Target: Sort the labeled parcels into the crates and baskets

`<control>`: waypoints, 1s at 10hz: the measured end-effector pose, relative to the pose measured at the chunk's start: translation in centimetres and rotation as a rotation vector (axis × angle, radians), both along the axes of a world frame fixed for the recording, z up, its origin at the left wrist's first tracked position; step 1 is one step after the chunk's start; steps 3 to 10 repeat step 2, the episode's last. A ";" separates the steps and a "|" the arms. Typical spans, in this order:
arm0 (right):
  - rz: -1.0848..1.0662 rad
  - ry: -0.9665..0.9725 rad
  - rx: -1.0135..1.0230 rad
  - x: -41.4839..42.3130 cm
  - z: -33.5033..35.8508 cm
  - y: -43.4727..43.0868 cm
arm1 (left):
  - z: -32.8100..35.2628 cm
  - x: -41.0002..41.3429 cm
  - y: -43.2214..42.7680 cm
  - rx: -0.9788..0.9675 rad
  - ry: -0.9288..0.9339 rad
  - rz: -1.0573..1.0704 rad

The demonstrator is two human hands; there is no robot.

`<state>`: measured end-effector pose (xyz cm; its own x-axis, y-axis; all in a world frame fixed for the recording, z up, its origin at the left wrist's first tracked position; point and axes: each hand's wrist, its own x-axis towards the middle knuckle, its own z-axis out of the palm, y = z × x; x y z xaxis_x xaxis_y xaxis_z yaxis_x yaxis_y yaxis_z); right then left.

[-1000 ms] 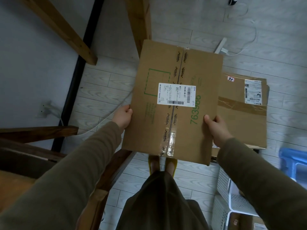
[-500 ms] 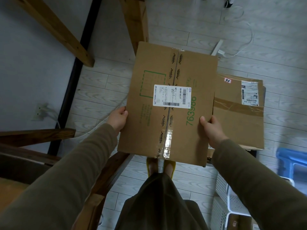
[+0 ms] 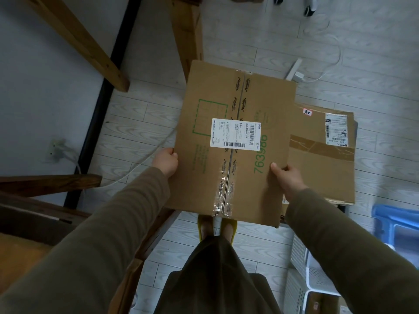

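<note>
Pale plank floor [image 3: 145, 123] is showing all round; held parcel [image 3: 267, 105] is barely shifting versus a second ago, hanging above the feet [image 3: 229, 226], label [image 3: 235, 134] facing up. Its left edge is being gripped by left hand [image 3: 165, 163], right hand [image 3: 286, 175] is pinching the right edge, thumb on top. Probably label-reading, so no drop is happening yet; white baskets [image 3: 299, 252] and blue crate [image 3: 385, 214] are waiting lower right, second parcel [image 3: 322, 168] lying beside the right hand
</note>
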<state>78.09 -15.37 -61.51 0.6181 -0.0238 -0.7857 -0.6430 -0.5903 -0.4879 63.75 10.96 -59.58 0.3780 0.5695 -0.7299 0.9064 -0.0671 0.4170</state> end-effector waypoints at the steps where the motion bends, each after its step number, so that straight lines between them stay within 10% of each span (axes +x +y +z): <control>1: 0.014 0.000 0.002 0.3 1.3 -0.2 | 0.5 0.1 -0.2 0.039 0.017 -0.029; 10: -0.003 -0.025 0.029 0.4 5.1 0.4 | 2.9 0.6 -0.6 0.044 0.021 -0.048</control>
